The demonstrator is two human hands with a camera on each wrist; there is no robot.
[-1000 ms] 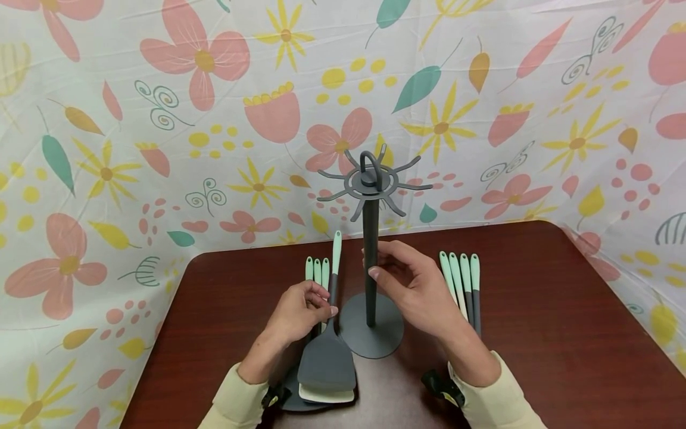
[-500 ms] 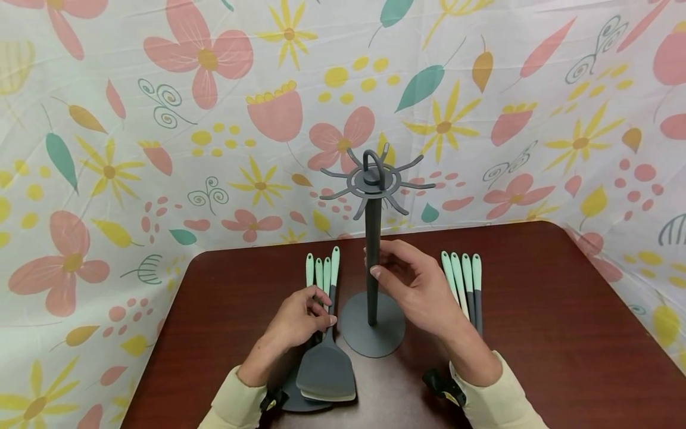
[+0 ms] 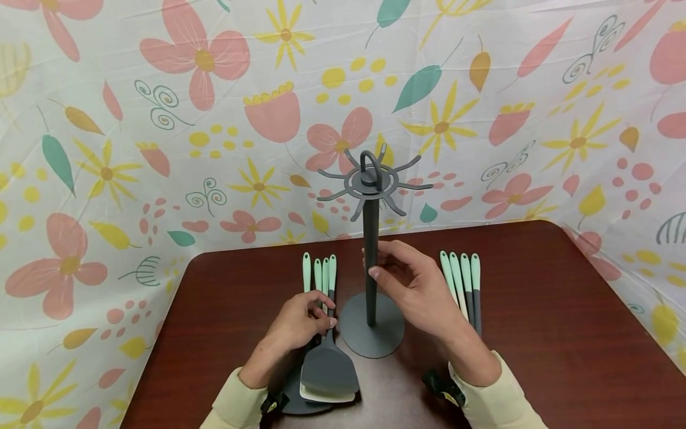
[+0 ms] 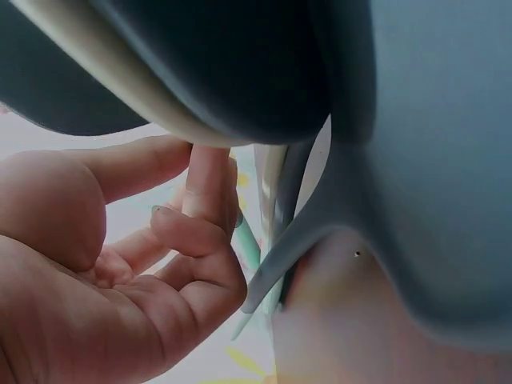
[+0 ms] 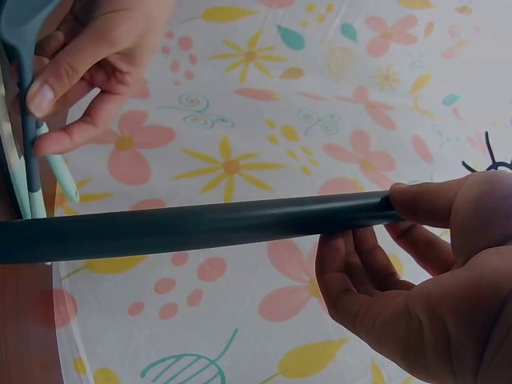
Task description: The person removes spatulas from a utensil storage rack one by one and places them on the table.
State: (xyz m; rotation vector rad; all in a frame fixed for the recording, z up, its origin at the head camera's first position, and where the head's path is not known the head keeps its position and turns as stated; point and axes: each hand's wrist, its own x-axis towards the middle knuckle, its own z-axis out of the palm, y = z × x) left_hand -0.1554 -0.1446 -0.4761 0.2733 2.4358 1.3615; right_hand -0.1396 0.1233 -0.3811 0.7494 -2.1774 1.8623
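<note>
My left hand (image 3: 302, 322) pinches the grey lower shaft of a spatula (image 3: 329, 369) between thumb and fingers. Its broad grey blade lies over a cream-edged blade and other dark utensil heads, with the mint handle end pointing to the back. Beside it lie several more mint handles (image 3: 318, 274), partly hidden by the hand. A grey utensil stand (image 3: 371, 232) rises upright at the middle, its ring of hooks bare. My right hand (image 3: 420, 292) holds the stand's post, thumb in front and fingers behind. In the right wrist view the dark post (image 5: 200, 224) runs into that grip.
Several mint-handled utensils (image 3: 468, 280) lie side by side to the right, their lower parts hidden behind the right hand and forearm. The round base (image 3: 375, 345) of the stand rests on the dark red table (image 3: 563, 333). A flowered cloth (image 3: 455, 59) hangs behind.
The spatula has come down and toward me, so its handle tip now lines up with the other handles. My left hand has lowered slightly; the right hand and stand stay put.
</note>
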